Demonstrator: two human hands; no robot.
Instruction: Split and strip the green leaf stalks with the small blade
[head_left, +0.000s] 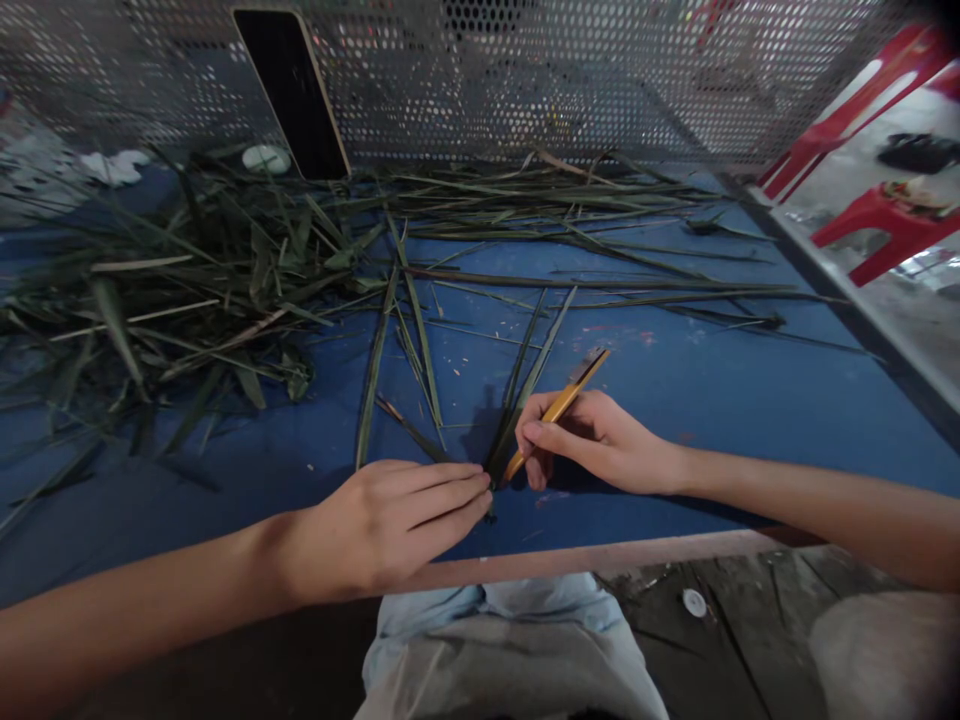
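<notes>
My right hand (592, 440) is closed round a yellow-handled knife (559, 405), its tip down at the base of a long green leaf strip (529, 375) on the blue table (712, 390). My left hand (397, 520) lies beside it with fingers pressed together, their tips pinning the near end of that leaf against the table. The two hands almost meet near the table's front edge.
A heap of green leaves and stalks (187, 290) covers the left and back of the table. A dark phone (292, 90) leans against the perforated metal screen (562, 80) at the back. Red plastic stools (877, 215) stand off to the right.
</notes>
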